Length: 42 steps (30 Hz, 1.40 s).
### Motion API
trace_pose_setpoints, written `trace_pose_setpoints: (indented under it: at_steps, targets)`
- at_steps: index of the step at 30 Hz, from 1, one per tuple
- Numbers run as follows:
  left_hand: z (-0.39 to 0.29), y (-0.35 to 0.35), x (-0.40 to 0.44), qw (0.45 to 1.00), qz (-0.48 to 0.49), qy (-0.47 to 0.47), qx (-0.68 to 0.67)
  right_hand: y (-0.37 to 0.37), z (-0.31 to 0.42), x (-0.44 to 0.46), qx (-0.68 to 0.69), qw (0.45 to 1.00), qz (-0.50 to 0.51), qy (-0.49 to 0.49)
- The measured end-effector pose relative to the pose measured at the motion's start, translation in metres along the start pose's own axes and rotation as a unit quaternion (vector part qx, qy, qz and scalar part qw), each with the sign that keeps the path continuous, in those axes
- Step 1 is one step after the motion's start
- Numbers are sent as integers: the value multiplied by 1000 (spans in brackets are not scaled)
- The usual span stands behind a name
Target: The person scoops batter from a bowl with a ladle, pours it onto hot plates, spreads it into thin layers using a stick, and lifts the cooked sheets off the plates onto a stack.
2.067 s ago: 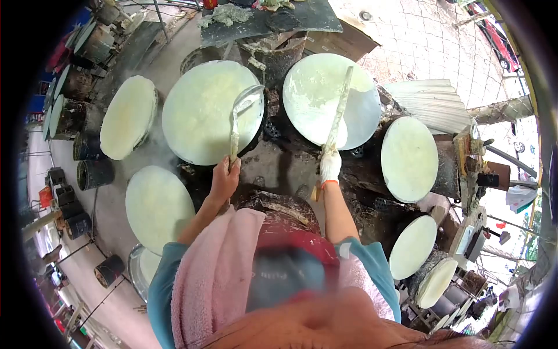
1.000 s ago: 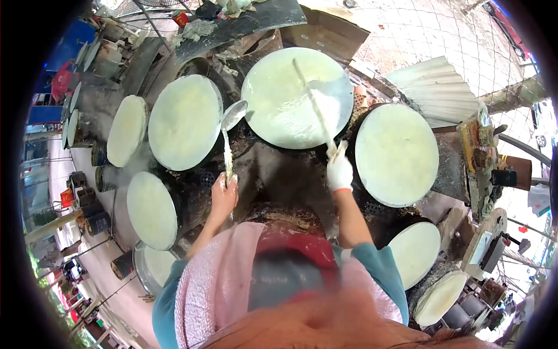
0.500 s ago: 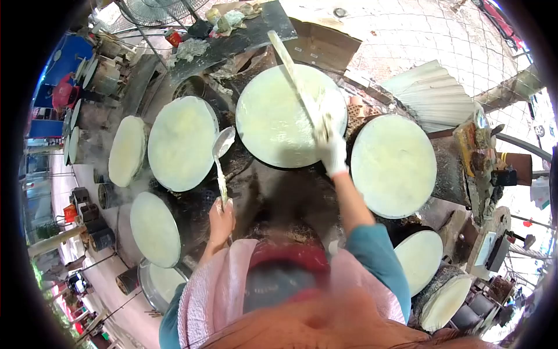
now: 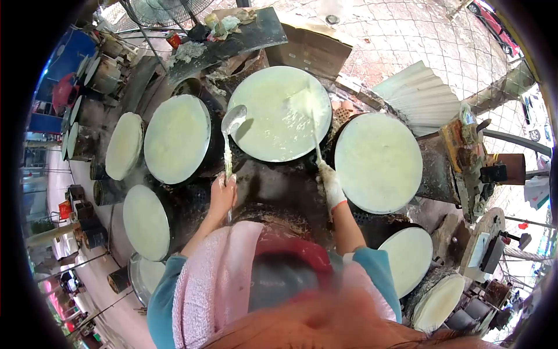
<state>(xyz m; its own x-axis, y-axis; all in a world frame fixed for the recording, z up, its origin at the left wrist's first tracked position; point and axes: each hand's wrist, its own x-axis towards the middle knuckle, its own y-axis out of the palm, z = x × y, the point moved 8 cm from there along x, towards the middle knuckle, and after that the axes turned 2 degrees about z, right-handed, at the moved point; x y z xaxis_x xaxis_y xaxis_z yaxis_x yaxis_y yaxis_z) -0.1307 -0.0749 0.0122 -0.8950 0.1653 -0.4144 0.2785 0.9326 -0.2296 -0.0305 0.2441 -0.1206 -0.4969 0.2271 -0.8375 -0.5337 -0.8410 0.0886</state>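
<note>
Now your right hand (image 4: 330,183) is squeezing its fingers around the long stick (image 4: 317,145), which is pointing up from them over the round plate (image 4: 273,110) at upper middle. Your left hand (image 4: 223,195) is gripping the ladle (image 4: 233,121) by the plate's left edge.

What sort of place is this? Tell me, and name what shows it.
Probably a semi-open food workshop: several pale, round, batter-like layers, a ladle in the left hand, and wire mesh with a red vehicle beyond.
</note>
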Motion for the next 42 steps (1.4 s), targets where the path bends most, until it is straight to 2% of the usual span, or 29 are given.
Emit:
trace_pose_setpoints:
  at_steps: [1, 3, 6, 7, 10, 12, 14, 15, 17, 18, 19, 20, 22, 24, 26, 28, 29, 30, 32, 34, 35, 36, 37, 38, 39, 40, 41, 42]
  targets:
    - [-2, 1, 7, 1000, 6, 10, 0, 6, -3, 13, -10, 996, 42, -75]
    - [-9, 2, 24, 999, 19, 27, -1, 7, -11, 16, -49, 987, 76, -134]
    - [-36, 15, 73, 997, 53, 45, 15, -16, 24, 2, -132, 980, -9, -151]
    - [-39, 21, 97, 997, 66, 32, 1, -12, 30, -4, -80, 983, 16, -162]
    - [-65, 55, 165, 989, 136, 47, 36, 4, 13, -7, -133, 986, 2, -100]
    - [-74, 83, 206, 978, 203, 52, 0, 13, -5, -13, -87, 986, 35, -136]
    - [-68, 107, 240, 965, 259, 2, -46, 9, -18, -28, -41, 970, 2, -238]
    - [-64, 115, 244, 957, 286, -3, -42, 5, -30, -32, -16, 955, -49, -291]
    - [-51, 122, 246, 942, 334, -28, -26, 6, -73, -15, -13, 935, -140, -327]
    - [-42, 123, 235, 938, 341, -60, -32, 33, -82, -26, -31, 969, -152, -195]
    - [-32, 116, 222, 934, 342, -91, -38, 67, -101, -14, 81, 977, -87, -177]
    - [-23, 105, 212, 932, 338, -121, -44, 106, -97, -28, 134, 985, -58, -93]
    - [-5, 86, 195, 932, 321, -151, -80, 147, -78, -36, 161, 980, -30, -111]
    - [9, 70, 191, 920, 292, -187, -181, 147, -73, -40, 201, 972, -44, -109]
    - [19, 61, 186, 899, 297, -231, -224, 128, -94, -7, 189, 961, -143, -145]
    - [19, 63, 174, 874, 304, -268, -267, 166, -76, -43, 146, 977, -138, -73]
    - [18, 66, 169, 860, 309, -286, -288, 185, -84, -27, 173, 976, -82, -108]
    - [18, 71, 167, 839, 321, -297, -324, 205, -83, -23, 198, 975, -23, -99]
    - [18, 80, 166, 793, 343, -317, -392, 217, -76, -20, 183, 979, -14, -91]
    - [-34, 36, 163, 781, 491, -112, -370, 200, -54, -57, 208, 977, -21, -44]
    - [-42, 27, 163, 575, 554, -229, -556, 176, -47, -59, 153, 980, -78, -101]
    - [-48, 14, 161, 339, 578, -376, -640, 160, -30, -71, 121, 946, -122, -275]
    - [-40, 3, 160, 478, 570, -359, -564, 154, -35, -76, 189, 945, -149, -222]
    - [-57, -7, 138, 541, 613, -264, -512, 149, -37, -77, 158, 952, -149, -217]
    - [-56, -9, 136, 650, 598, -201, -425, 142, -61, -35, 18, 936, -182, -299]
    - [-62, -9, 144, 743, 571, -121, -328, 153, -46, -64, -43, 921, -160, -352]
    - [-75, -5, 142, 733, 566, -153, -345, 159, -64, -54, -18, 960, -104, -260]
    - [-87, 1, 140, 726, 556, -185, -360, 157, -64, -66, -114, 948, -123, -272]
